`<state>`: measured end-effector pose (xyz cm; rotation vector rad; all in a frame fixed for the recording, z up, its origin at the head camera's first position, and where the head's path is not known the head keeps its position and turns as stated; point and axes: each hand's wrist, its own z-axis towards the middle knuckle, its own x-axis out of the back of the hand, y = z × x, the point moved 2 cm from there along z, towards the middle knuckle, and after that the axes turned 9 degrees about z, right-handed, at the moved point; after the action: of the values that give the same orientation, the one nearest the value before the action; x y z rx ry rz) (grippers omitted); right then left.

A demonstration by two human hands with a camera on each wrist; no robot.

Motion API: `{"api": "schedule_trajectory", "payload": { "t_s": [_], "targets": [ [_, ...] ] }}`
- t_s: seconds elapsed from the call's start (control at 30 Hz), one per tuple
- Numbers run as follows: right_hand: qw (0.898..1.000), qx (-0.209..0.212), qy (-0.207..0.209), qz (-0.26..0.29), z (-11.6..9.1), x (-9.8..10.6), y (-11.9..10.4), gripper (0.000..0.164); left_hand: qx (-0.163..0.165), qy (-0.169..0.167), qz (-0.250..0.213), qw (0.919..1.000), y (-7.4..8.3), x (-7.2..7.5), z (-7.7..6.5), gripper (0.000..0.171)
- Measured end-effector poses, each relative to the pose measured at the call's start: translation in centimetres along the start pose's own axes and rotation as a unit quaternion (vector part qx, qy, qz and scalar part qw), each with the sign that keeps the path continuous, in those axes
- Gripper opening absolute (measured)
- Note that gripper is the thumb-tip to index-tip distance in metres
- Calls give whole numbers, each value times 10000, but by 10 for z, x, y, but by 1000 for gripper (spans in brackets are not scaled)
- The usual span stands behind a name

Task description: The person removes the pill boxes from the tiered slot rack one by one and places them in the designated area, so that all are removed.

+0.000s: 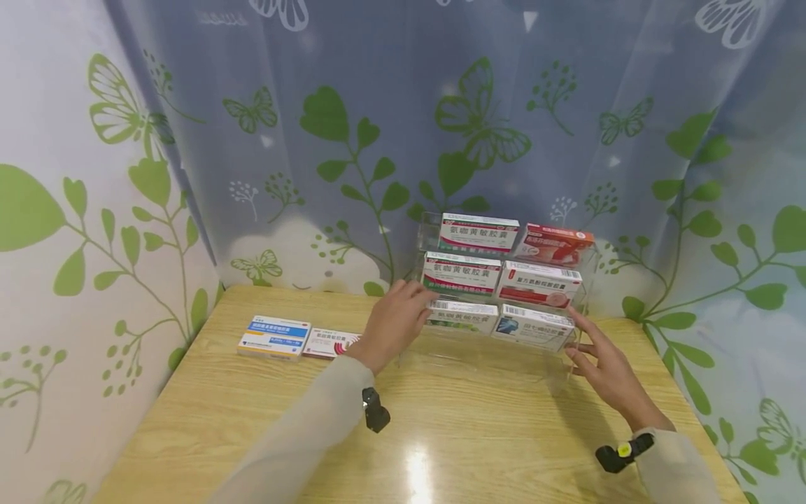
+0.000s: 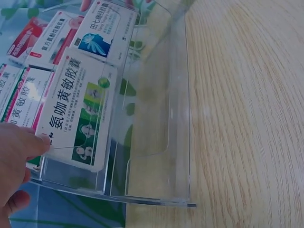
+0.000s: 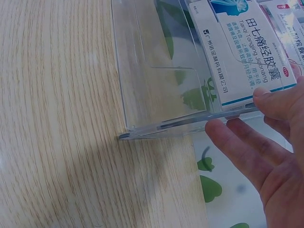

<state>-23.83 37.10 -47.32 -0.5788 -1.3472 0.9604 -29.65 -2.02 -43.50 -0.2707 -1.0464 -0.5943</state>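
Observation:
A clear acrylic display stand (image 1: 485, 360) carries medicine boxes in three tiers. My left hand (image 1: 395, 318) is at its left side, a fingertip at the end of the front white box with green pictures (image 2: 83, 111). My right hand (image 1: 607, 367) is at the right side. Its thumb touches the corner of the front white-and-blue box (image 3: 242, 57), and its other fingers extend along the outside of the side panel. Behind these sit a red-and-white box (image 1: 540, 285) and a green-and-red box (image 1: 462, 275). On the top tier are another green-and-red box (image 1: 478, 234) and a red box (image 1: 555, 245).
Left of the stand, a blue-and-white box (image 1: 275, 337) and a white box with red arcs (image 1: 327, 343) lie side by side on the wooden table (image 1: 441, 434). A patterned curtain (image 1: 378, 105) hangs close behind the stand.

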Motion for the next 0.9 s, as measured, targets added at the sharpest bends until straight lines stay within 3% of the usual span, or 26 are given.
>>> {"api": "schedule_trajectory", "payload": {
  "t_s": [0.13, 0.27, 0.53, 0.7, 0.9],
  "targets": [
    [10000, 36, 8, 10, 0, 1, 1, 82, 189, -235, -498, 9983, -3, 1, 1, 30],
    [10000, 39, 4, -21, -2, 1, 2, 82, 511, -470, -1213, 9902, -8, 6, 1, 31],
    [10000, 40, -37, -4, -2, 0, 0, 81, 693, -279, -2475, 9660, -22, 33, -2, 35],
    [10000, 59, -38, -18, -1, 0, 0, 81, 932, -150, -2647, 9597, -47, 53, -16, 34],
    [10000, 32, -45, -24, -1, 1, -1, 81, 1140, -126, -2530, 9607, -89, 65, -45, 33]
  ]
}}
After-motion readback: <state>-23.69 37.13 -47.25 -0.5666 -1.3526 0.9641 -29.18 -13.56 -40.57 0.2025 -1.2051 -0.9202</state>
